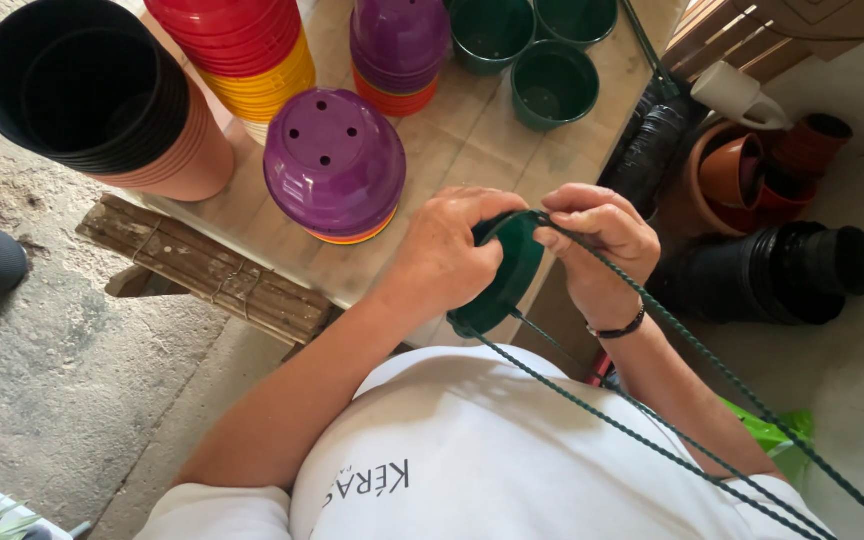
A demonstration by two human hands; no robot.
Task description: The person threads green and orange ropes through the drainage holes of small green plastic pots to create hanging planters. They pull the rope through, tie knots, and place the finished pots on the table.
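Gripping green pot [512,275] in left hand [447,255] over table [472,140] edge near purple pots [334,165]; pinching green cord [652,300] at rim with right hand [597,235]. Keeping pot steady, cords untangled, seating hook squarely probably working best.

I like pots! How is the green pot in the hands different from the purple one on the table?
The green pot is held tilted by both hands; the purple pot rests upside down atop a stack. Green has twisted cords attached; purple shows only drain holes. Both are round plastic.
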